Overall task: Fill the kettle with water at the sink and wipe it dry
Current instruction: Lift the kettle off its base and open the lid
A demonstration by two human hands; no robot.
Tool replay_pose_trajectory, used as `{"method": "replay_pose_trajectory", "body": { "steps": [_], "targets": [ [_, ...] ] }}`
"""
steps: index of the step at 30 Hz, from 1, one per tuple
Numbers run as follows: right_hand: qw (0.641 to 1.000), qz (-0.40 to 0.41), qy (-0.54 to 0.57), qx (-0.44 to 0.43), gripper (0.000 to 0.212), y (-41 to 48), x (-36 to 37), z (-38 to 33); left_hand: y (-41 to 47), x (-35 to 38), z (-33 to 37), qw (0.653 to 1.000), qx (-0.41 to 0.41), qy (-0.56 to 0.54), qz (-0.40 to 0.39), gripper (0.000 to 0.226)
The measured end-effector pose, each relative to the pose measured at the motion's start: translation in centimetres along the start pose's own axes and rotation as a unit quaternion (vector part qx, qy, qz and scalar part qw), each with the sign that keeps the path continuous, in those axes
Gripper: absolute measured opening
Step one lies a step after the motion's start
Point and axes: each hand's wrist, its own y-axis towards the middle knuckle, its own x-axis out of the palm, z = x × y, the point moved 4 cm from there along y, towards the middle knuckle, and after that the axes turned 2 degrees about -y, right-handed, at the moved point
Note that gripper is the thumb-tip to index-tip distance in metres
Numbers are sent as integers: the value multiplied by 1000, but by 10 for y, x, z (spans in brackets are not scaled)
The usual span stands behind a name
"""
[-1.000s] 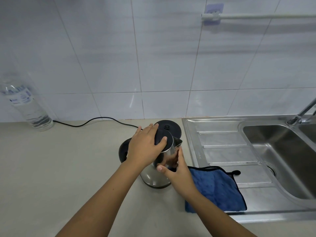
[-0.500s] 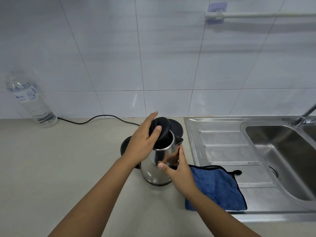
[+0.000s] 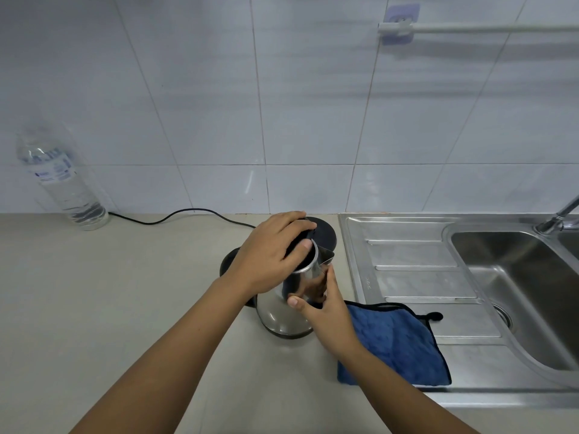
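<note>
A steel kettle (image 3: 275, 311) with a black lid stands on the beige counter (image 3: 109, 308), just left of the sink unit. My left hand (image 3: 269, 255) grips the black lid (image 3: 302, 245) from above; the lid is tilted up off the rim. My right hand (image 3: 326, 311) holds the kettle's body on its right side, thumb in front. The kettle's black handle (image 3: 228, 261) shows behind my left wrist. A blue cloth (image 3: 398, 343) lies on the draining board to the right. The steel sink basin (image 3: 526, 283) is at the far right, with the tap (image 3: 557, 217) at its back.
The kettle's round black base (image 3: 324, 234) sits behind the kettle, its black cord (image 3: 181, 214) running left along the wall. A clear plastic water bottle (image 3: 62, 183) stands at the back left. A white towel rail (image 3: 470, 28) is fixed on the tiled wall above the sink.
My left hand has shifted over the lid and tipped it upward at the spout side. The kettle has stayed in place with my right hand still holding its body.
</note>
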Motion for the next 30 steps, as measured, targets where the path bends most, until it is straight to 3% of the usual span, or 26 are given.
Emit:
{"method": "replay_pose_trajectory", "body": {
  "steps": [6,11,18,26,30],
  "targets": [
    [1000,4,5,3,101,1,-1,3,-2,1,-5,998,26,48,17,50],
    [1000,9,3,6,105,0,0,3,-19,-11,-7,992,-35,-15,121,54],
    [1000,14,-4,18,104,0,0,6,-47,-19,-21,929,-161,-106,316,60],
    [999,24,-10,22,105,-2,4,5,-71,-12,-42,871,-268,-203,359,60],
    [999,26,-12,20,104,-2,3,5,-80,-9,-47,850,-279,-243,374,58]
  ]
}}
